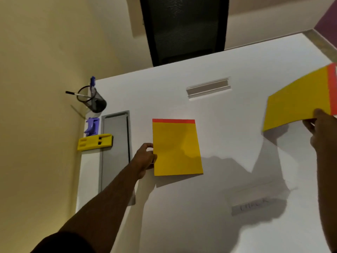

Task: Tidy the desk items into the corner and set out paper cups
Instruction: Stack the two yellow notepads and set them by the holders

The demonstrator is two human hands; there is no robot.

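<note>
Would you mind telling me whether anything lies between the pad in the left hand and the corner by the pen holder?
Nothing stands on the white desk between the pad in the left hand and the pen holder. Only the flush grey panel lies between, partly covered by a yellow block.

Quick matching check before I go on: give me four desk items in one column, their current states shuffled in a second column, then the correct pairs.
1. mesh pen cup
2. yellow pad in the left hand
3. yellow pad in the right hand
4. yellow plastic block

A. lifted off the desk, tilted
B. lying by the desk's left edge, below a purple piece
C. near the desk's middle, gripped at its left edge
D. standing in the far left corner, holding pens

Pairs: 1-D, 2-C, 3-A, 4-B
</note>
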